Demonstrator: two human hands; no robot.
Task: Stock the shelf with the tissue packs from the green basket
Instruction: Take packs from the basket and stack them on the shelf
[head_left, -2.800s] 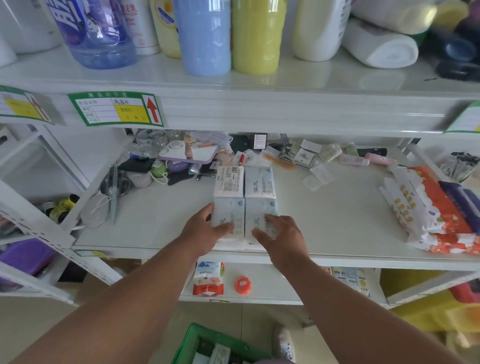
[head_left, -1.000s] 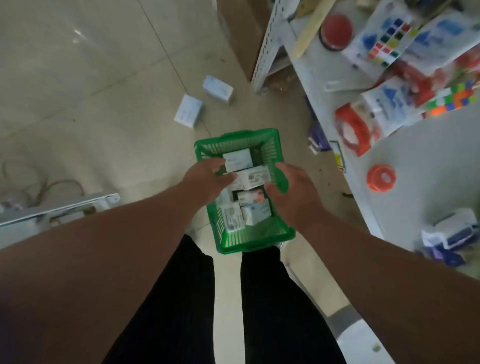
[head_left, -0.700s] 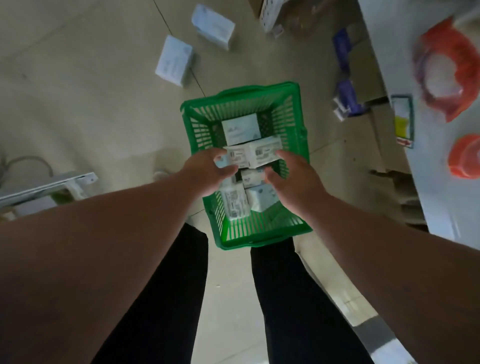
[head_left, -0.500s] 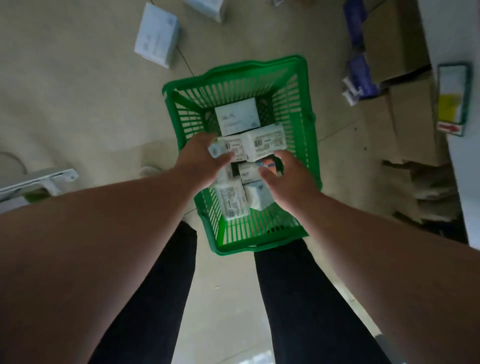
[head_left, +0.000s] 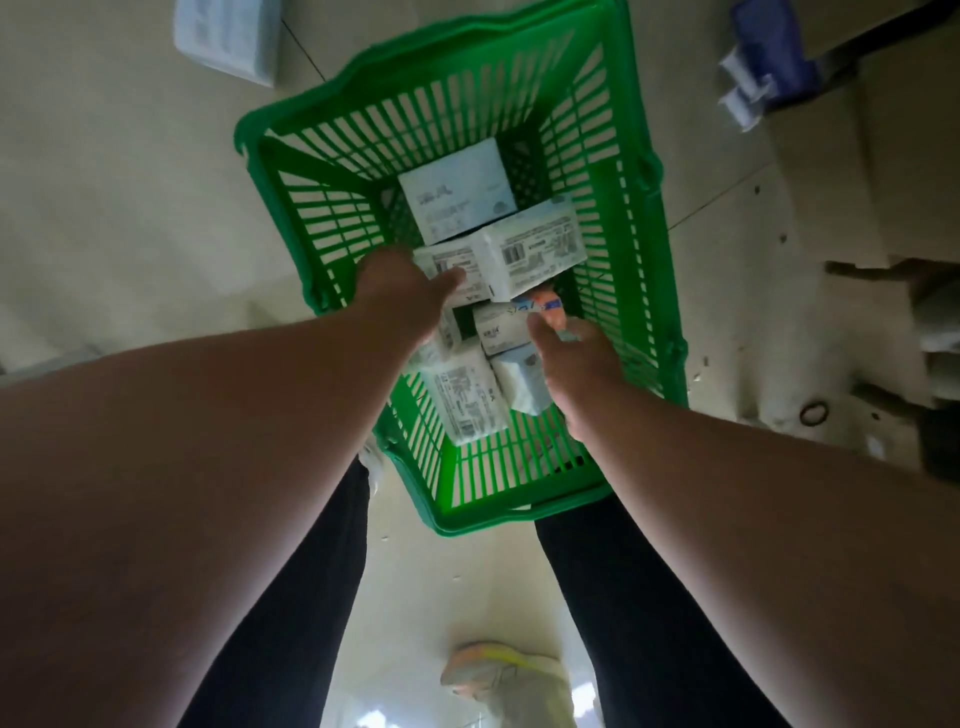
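Observation:
The green basket (head_left: 642, 171) stands on the floor between my legs, and several white tissue packs lie in it. One pack (head_left: 457, 193) lies flat at the far end. Two packs (head_left: 530, 252) side by side sit raised over the middle. My left hand (head_left: 402, 293) grips their left end, thumb on top. My right hand (head_left: 574, 358) is lower, at their near right corner, fingers curled by an orange-marked pack (head_left: 540, 306). Whether it grips anything is hidden. More packs (head_left: 467, 402) lie under both hands.
A loose tissue pack (head_left: 228, 36) lies on the tiled floor beyond the basket's left corner. Flattened cardboard (head_left: 857, 182) and blue packets (head_left: 769, 67) sit at the right. My black trouser legs and one shoe (head_left: 498, 670) fill the bottom.
I left the shelf and bent down over the basket. Both hands reached in and closed on the paired packs. The view has since dropped closer, and my right hand has slid lower.

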